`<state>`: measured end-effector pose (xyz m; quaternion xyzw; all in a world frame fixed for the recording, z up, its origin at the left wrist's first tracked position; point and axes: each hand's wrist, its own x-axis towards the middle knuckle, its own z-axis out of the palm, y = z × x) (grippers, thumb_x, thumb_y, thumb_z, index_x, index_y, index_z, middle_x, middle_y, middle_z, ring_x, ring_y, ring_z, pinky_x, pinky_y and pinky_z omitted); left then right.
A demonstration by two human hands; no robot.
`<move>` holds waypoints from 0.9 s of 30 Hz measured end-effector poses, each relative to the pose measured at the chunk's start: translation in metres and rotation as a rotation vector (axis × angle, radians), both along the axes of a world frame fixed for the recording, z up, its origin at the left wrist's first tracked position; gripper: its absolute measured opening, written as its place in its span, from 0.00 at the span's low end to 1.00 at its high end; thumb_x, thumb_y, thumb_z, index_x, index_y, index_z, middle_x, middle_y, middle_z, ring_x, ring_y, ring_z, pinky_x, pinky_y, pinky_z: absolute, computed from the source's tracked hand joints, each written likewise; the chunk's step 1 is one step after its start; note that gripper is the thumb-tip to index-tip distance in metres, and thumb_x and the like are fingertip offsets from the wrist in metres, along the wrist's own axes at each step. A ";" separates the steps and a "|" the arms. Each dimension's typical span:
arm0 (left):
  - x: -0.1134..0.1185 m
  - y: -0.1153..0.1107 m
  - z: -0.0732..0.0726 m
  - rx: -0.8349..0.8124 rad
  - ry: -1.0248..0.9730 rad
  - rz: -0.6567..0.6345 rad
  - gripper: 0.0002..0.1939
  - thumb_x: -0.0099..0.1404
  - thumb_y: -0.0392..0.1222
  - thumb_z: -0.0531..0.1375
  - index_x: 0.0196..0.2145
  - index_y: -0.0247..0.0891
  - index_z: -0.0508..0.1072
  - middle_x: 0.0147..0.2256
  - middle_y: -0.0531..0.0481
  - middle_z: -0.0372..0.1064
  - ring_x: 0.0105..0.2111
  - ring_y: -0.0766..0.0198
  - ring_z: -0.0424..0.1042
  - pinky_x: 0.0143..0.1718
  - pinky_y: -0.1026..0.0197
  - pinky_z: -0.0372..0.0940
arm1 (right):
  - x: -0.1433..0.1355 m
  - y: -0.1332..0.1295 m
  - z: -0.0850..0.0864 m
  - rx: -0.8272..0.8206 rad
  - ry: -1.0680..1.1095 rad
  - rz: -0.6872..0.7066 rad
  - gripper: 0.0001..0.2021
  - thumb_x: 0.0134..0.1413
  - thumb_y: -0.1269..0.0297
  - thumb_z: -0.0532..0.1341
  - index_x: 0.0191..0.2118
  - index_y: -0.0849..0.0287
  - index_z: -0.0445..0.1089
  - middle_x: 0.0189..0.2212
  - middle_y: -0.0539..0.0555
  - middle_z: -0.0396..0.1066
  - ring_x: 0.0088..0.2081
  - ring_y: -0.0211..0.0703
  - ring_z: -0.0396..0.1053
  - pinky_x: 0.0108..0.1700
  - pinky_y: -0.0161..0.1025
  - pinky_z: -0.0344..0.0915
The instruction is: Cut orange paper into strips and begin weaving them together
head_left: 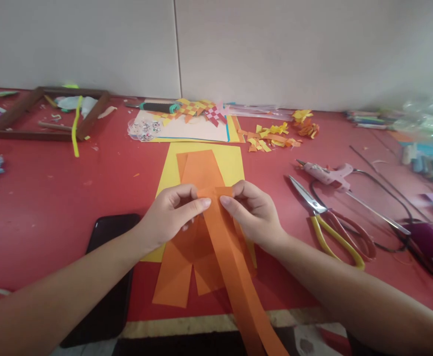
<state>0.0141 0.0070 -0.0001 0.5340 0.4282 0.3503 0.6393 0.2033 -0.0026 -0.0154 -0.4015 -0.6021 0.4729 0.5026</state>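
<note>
- Orange strip (233, 252): held up over the near middle of the desk (53, 188), near end hanging past the desk's near edge. Lengthwise crease visible.
- Left hand (173, 210): thumb and fingers pinched on the strip's far end, left side.
- Right hand (255, 212): same pinch, right side. Hands just apart, strip between them.
- Progress, my read: strip cut out and creased; fold not flat yet at the far end. No glue or join visible on it.
- Other orange pieces (171, 287): lying overlapped under the hands, apparently cut but unjoined. Count unclear, partly hidden.
- Yellow sheet (234, 160): under those pieces, no cuts visible on the exposed part.
- Phone (108, 242): left, partly under the left forearm.
- Scissors (318, 207): right, blades together, in neither hand. Glue gun (329, 175) just beyond, also unheld.
- Far side: checkered yellow-orange paper (192, 109), looks woven, on a white sheet (190, 129); yellow and orange scraps (270, 136) right of it.
- Far left: wooden frame (26, 133) with odds and ends inside.
</note>
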 end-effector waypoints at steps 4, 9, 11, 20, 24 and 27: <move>0.002 -0.001 0.001 -0.050 -0.016 0.019 0.15 0.63 0.45 0.63 0.23 0.37 0.64 0.19 0.60 0.58 0.17 0.76 0.58 0.16 0.74 0.54 | 0.000 -0.001 0.000 0.053 -0.035 -0.033 0.11 0.60 0.65 0.62 0.28 0.55 0.59 0.20 0.42 0.54 0.21 0.32 0.51 0.23 0.34 0.50; 0.001 0.000 -0.001 -0.076 -0.025 0.044 0.17 0.62 0.46 0.64 0.23 0.37 0.64 0.18 0.60 0.58 0.17 0.75 0.58 0.16 0.74 0.53 | 0.002 0.000 0.004 0.026 -0.009 0.001 0.12 0.59 0.61 0.62 0.29 0.55 0.60 0.21 0.44 0.57 0.22 0.32 0.54 0.24 0.34 0.52; 0.001 0.000 -0.001 -0.073 -0.020 0.053 0.16 0.62 0.46 0.64 0.23 0.37 0.64 0.18 0.59 0.59 0.17 0.75 0.58 0.16 0.73 0.53 | 0.004 0.001 0.006 -0.041 0.024 0.074 0.12 0.59 0.59 0.63 0.29 0.56 0.62 0.22 0.45 0.58 0.23 0.33 0.55 0.25 0.34 0.54; 0.002 0.001 0.000 -0.082 -0.028 0.084 0.16 0.62 0.46 0.64 0.23 0.37 0.64 0.19 0.59 0.60 0.17 0.75 0.57 0.17 0.72 0.53 | 0.004 0.001 0.001 -0.087 0.056 0.107 0.14 0.59 0.60 0.63 0.26 0.56 0.61 0.22 0.44 0.56 0.23 0.33 0.52 0.26 0.35 0.51; 0.001 0.001 0.000 -0.096 -0.057 0.090 0.16 0.62 0.45 0.64 0.23 0.37 0.65 0.18 0.59 0.59 0.17 0.75 0.57 0.17 0.72 0.53 | 0.003 0.000 0.000 -0.072 0.031 0.075 0.14 0.59 0.59 0.63 0.27 0.56 0.61 0.22 0.45 0.56 0.24 0.33 0.53 0.26 0.36 0.51; 0.001 0.001 -0.001 -0.115 -0.070 0.106 0.16 0.62 0.46 0.64 0.23 0.37 0.65 0.19 0.59 0.60 0.17 0.75 0.58 0.17 0.72 0.53 | 0.003 -0.001 -0.001 -0.092 0.034 0.064 0.14 0.59 0.57 0.63 0.27 0.56 0.61 0.22 0.45 0.56 0.24 0.34 0.54 0.27 0.36 0.53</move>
